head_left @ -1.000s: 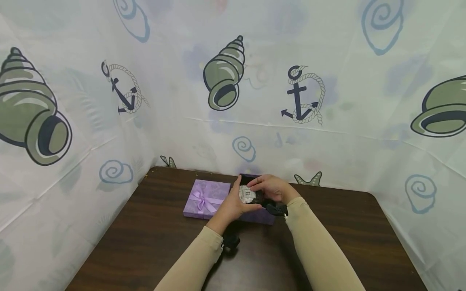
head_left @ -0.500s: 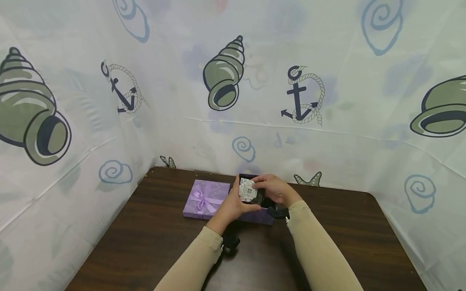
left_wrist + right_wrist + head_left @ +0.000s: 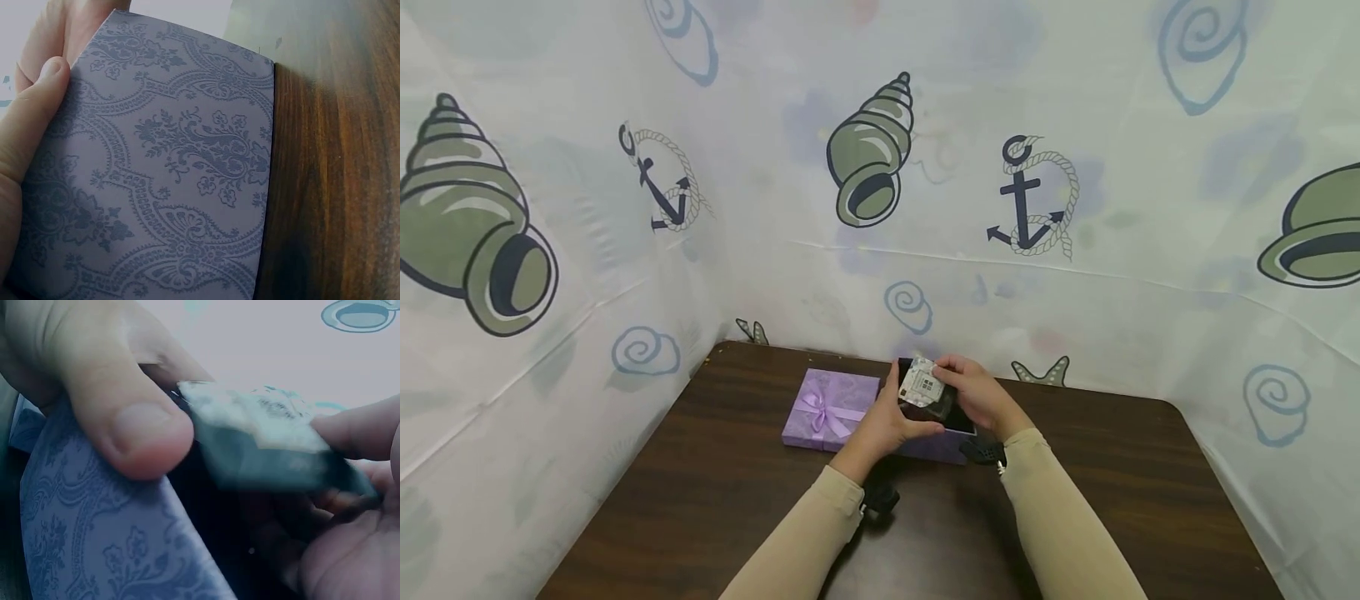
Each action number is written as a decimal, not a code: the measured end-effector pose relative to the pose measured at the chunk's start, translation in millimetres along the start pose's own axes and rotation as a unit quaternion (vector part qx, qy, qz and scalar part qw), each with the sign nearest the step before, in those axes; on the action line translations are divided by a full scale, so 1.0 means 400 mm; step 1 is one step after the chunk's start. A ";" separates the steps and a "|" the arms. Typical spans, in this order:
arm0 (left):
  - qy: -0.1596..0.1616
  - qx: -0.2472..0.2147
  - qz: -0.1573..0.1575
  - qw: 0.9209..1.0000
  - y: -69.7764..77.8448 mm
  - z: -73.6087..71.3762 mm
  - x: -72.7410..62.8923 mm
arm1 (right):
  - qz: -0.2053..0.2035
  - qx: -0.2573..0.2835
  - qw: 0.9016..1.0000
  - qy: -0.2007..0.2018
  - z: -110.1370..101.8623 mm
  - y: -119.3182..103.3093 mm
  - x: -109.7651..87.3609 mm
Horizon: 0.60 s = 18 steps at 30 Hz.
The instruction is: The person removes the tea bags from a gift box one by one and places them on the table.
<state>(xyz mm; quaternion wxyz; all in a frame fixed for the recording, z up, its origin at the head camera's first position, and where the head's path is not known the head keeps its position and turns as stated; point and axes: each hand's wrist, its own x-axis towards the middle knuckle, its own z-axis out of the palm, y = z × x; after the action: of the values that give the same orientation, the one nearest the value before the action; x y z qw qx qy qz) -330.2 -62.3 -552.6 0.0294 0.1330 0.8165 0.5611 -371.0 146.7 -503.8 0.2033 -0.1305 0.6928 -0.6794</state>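
Note:
A purple patterned gift box [image 3: 934, 450] stands on the table with its dark inside facing up. My left hand [image 3: 877, 427] grips its left side, the thumb over the near wall; the left wrist view shows that wall's floral pattern [image 3: 200, 144]. My right hand [image 3: 981, 396] pinches a small dark packet with a white printed label [image 3: 922, 385], tilted over the box opening. In the right wrist view the packet [image 3: 262, 437] is blurred, with the right fingers [image 3: 359, 431] at its right edge. Whatever lies deeper in the box is hidden.
A purple lid with a ribbon bow [image 3: 827, 408] lies left of the box on the dark wooden table [image 3: 715, 500]. A white curtain with shells and anchors [image 3: 970, 300] hangs behind the table's far edge.
My right hand has drawn the packet upward and to the right, and more of its label and dark side shows. The left hand keeps its place at the box. The view has shifted slightly.

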 end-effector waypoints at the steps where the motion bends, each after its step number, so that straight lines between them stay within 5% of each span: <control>1: 0.002 0.003 -0.005 1.000 0.001 0.002 0.000 | -0.005 0.001 1.000 0.004 0.000 0.002 -0.003; 8: 0.005 0.012 -0.030 0.999 0.012 0.006 -0.006 | -0.077 0.044 0.993 0.074 0.009 0.021 -0.017; 18: 0.007 0.008 -0.049 0.999 0.016 0.009 -0.012 | -0.220 0.096 0.953 0.186 0.030 0.075 -0.052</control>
<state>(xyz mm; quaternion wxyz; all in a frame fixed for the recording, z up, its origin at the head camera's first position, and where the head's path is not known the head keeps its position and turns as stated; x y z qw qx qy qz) -323.6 -58.4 -548.5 0.0502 0.0895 0.8267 0.5532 -344.2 147.0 -531.5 -0.0720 -0.1314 0.6035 -0.7832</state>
